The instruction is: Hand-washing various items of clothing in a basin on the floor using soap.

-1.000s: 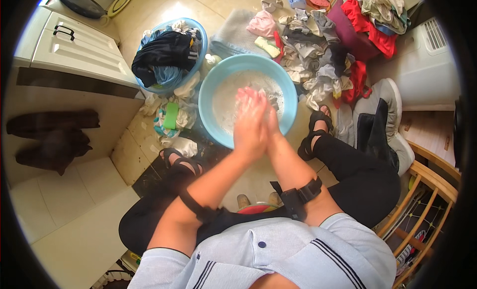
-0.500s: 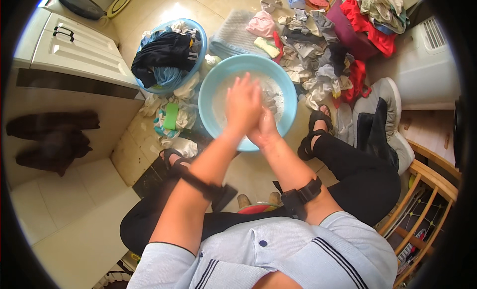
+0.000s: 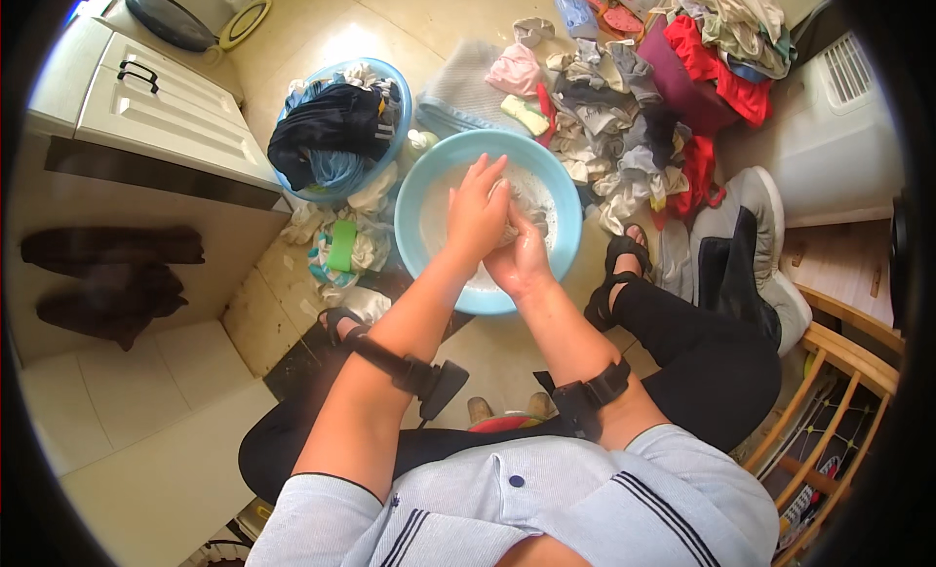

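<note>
while both hands close on the pale wet cloth (image 3: 514, 219) over the light blue basin (image 3: 429, 182), the left hand (image 3: 476, 208) lies on top of the cloth, the right hand (image 3: 522, 260) beneath, nearer the person.

Pale blue short-sleeved shirt (image 3: 507, 513) with dark stripe trim and a small dark button, bare forearms, black strap with a small black box on each forearm (image 3: 414, 372), black trousers (image 3: 702, 362), black strappy sandals (image 3: 616, 265)

Pale wet cloth (image 3: 517, 211), bunched and sudsy, pressed between both hands over light-blue round basin (image 3: 419, 192); basin holds milky soapy water, sits on tiled floor between sandalled feet.
</note>
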A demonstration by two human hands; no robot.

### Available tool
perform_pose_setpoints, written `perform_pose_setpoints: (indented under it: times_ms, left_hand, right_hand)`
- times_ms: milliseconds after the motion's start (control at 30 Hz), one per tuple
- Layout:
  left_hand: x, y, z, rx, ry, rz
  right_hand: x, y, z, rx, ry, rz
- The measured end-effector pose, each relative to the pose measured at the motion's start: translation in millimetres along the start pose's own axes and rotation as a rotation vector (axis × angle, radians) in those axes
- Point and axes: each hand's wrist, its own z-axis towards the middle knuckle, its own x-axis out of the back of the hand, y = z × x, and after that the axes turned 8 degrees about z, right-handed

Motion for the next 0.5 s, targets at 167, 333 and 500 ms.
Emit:
perform_pose_setpoints:
  times_ms: [167,333,500]
  left_hand:
    - [3.3,-24.5,-44.3,0.297,-0.235,-0.942]
    - [7.1,-25.4,-53.6,0.532,-0.345,-1.618]
    - [6.9,-19.5,-23.3,0.493,-0.1,-1.466]
  right_hand:
    - [3.4,-12.3,13.3,0.088,0.03,0.079]
    - [-5.8,-15.7,5.0,-0.031,-0.094,0.146]
    - [2.5,-26.1,12.2,0.012,-0.014,0.165]
